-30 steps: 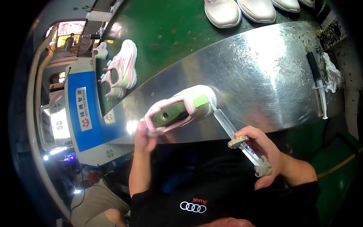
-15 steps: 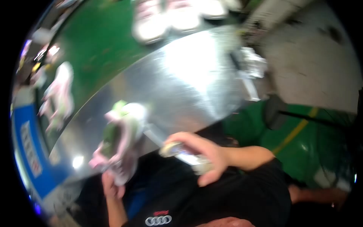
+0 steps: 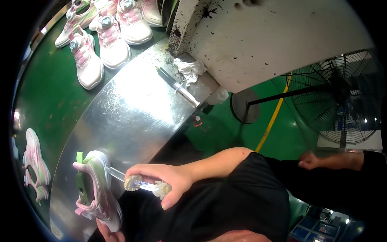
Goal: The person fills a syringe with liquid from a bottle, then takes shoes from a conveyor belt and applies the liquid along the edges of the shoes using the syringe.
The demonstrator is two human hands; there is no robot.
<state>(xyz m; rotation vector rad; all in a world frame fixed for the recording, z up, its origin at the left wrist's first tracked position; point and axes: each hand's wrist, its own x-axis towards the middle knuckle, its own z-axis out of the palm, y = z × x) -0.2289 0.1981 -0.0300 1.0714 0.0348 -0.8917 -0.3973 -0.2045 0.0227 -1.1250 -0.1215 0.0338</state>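
a black wire-caged floor fan (image 3: 336,86) has its round grey base (image 3: 242,109) on the green floor (image 3: 209,139), near a painted yellow line (image 3: 271,124). a crumpled white tissue (image 3: 189,70) lies near the foot of a dark-spattered pale panel (image 3: 258,44). at the right is another person's closed hand (image 3: 308,160).

It is a shoe workshop: matching pink-and-white shoes (image 3: 115,42) sit in a cluster on a green surface (image 3: 44,92) beside a scratched metal desk (image 3: 121,109), with a paint-spotted panel (image 3: 258,44), a large caged fan (image 3: 336,97) and a yellow-lined green floor (image 3: 268,109).
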